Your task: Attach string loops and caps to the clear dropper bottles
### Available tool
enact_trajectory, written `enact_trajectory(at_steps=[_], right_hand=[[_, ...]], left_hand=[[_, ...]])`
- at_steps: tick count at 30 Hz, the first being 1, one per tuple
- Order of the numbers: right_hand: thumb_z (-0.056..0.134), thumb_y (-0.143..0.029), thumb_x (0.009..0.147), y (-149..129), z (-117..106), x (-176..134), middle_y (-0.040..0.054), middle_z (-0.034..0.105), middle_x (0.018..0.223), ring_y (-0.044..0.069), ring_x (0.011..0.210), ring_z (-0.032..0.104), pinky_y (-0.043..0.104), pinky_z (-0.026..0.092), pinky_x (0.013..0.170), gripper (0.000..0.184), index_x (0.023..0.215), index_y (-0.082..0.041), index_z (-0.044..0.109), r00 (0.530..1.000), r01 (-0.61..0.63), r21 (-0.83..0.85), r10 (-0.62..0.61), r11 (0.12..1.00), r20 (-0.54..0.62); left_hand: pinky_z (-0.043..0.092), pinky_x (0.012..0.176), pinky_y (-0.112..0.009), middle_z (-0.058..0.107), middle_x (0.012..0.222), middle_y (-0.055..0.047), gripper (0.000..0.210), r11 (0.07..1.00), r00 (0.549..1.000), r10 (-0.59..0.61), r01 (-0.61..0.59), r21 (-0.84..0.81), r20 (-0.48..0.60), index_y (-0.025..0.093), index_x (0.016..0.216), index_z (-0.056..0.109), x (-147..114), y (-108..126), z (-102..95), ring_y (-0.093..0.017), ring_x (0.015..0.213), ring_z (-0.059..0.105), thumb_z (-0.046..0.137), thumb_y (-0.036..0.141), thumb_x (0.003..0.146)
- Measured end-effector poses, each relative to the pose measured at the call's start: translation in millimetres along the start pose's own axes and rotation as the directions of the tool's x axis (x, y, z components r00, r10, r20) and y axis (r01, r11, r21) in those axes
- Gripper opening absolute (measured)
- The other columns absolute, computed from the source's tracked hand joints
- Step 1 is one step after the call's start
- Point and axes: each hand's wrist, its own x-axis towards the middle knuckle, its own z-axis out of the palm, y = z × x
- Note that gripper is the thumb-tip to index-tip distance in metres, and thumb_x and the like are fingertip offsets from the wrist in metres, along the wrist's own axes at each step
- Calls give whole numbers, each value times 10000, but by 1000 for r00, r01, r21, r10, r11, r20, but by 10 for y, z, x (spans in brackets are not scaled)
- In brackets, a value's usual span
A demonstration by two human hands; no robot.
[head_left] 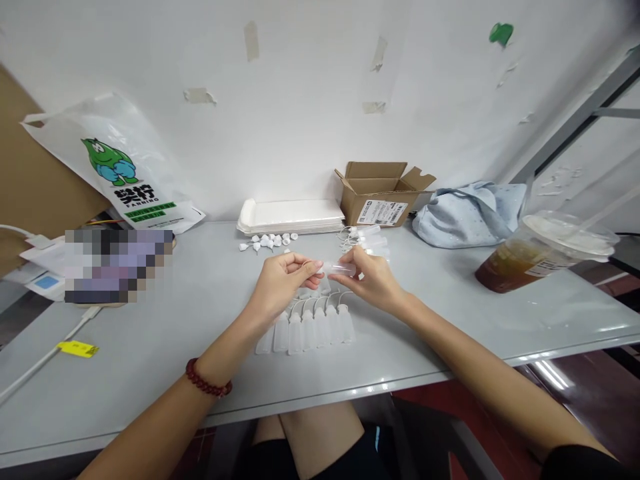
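Observation:
My right hand (pixel 373 280) holds a small translucent plastic bottle (pixel 343 269) on its side between thumb and fingers. At the neck end, my left hand (pixel 287 280) is closed in a pinch on a small white cap, mostly hidden by the fingertips. Below the hands, several similar squeeze bottles (pixel 320 328) lie side by side on the table, with thin white cap straps curving at their tops. Behind my left hand is a group of loose white caps (pixel 270 241). More clear bottles (pixel 373 241) lie behind my right hand, partly covered by it.
A stack of white trays (pixel 293 215) and an open cardboard box (pixel 377 193) stand against the wall. To the right are a light blue cloth bag (pixel 467 213) and a cup of brown drink (pixel 530 257). A white plastic bag (pixel 120 167) and a cable (pixel 55 357) are at left.

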Motion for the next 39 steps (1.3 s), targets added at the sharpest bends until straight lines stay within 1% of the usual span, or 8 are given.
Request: enact_trajectory(at_steps=[7,12,15,21,29,32,36,39], right_hand=[[621,-458,826,-55,-19,-8,60,648,862,171,694,610,294,490,634,290,866,-214,471,998,53,179,-59,982,24],[690,-463,769,-107,-29,18,-7,585,682,139,563,564,267,448,529,350,805,-213,447,999,53,287,-53,956,-8],[716,-424,750,-131,-30,23,-35,560,616,134,508,568,258,424,482,364,792,-213,422,998,-32,378,11,925,58],[727,-435,724,-158,-26,23,-47,561,606,126,468,569,254,429,446,392,791,-212,412,969,-243,600,159,762,191],[736,-393,721,-168,-24,15,-23,573,703,127,503,583,277,460,469,370,798,-215,420,984,-175,544,159,821,75],[732,-388,729,-169,-25,11,-31,558,693,124,507,577,273,463,463,361,793,-221,418,990,-132,532,139,836,28],[736,-402,729,-169,-32,7,-38,536,680,111,495,560,261,443,462,372,787,-216,418,994,-93,504,106,859,3],[729,-416,736,-179,-45,2,-41,545,668,91,461,525,249,410,450,376,785,-211,417,992,-127,508,124,852,41]], left_hand=[[535,634,-285,698,654,-35,285,1000,996,-2,0,23,94,135,729,679,1,27,-23,-133,586,626,806,371,630],[520,648,-281,689,647,-11,287,997,992,42,-50,67,116,141,795,638,-9,40,-51,-131,595,635,775,365,677],[500,654,-276,679,651,9,278,986,991,96,-108,124,97,152,818,606,-8,31,-54,-130,607,639,771,327,678],[484,692,-263,710,768,-8,314,980,986,158,-162,112,45,165,775,546,-29,39,-24,-147,749,652,797,294,635],[507,837,-305,737,911,-51,411,998,995,-4,10,-60,97,154,1033,602,-36,23,-39,-171,871,678,752,365,714],[536,744,-280,722,855,-71,319,999,988,36,-33,-19,148,119,898,666,-41,38,-13,-153,777,668,647,424,804],[502,538,-240,667,709,-53,342,970,981,105,-138,201,164,113,724,643,-71,72,6,-113,580,582,553,413,862],[502,549,-235,644,737,-33,248,931,963,170,-227,287,209,127,799,640,-87,62,-8,-109,599,575,551,350,861]])
